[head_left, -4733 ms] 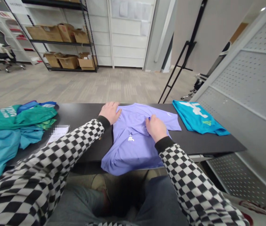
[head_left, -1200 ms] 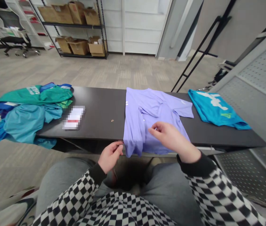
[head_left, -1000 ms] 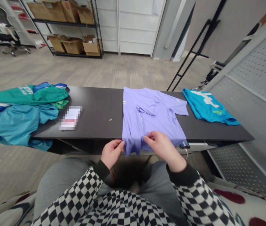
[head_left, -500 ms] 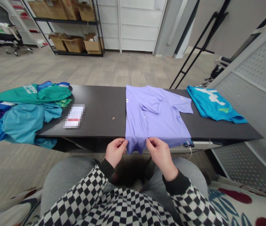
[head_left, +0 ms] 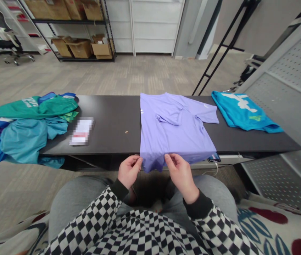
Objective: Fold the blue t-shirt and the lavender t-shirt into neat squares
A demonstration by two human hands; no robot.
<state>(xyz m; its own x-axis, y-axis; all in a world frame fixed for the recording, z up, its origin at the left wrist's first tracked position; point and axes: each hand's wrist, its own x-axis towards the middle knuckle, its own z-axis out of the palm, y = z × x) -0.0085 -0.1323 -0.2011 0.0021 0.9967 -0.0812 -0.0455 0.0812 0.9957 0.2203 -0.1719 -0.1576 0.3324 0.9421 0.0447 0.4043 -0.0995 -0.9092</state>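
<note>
Left hand [head_left: 129, 172]: fingers grasping the hem of the lavender T-shirt [head_left: 175, 136] at its left corner
Right hand [head_left: 180, 177]: fingers pinching the same hem, a little further right
T-shirt: lying flat on the black table [head_left: 107, 141], hem drooping over the near edge
Left of it: a heap of green and blue garments [head_left: 25, 131], a blurred paper [head_left: 81, 131]
Right of it: a folded teal shirt [head_left: 242, 111], a phone [head_left: 214, 158] at the table's near edge
</note>
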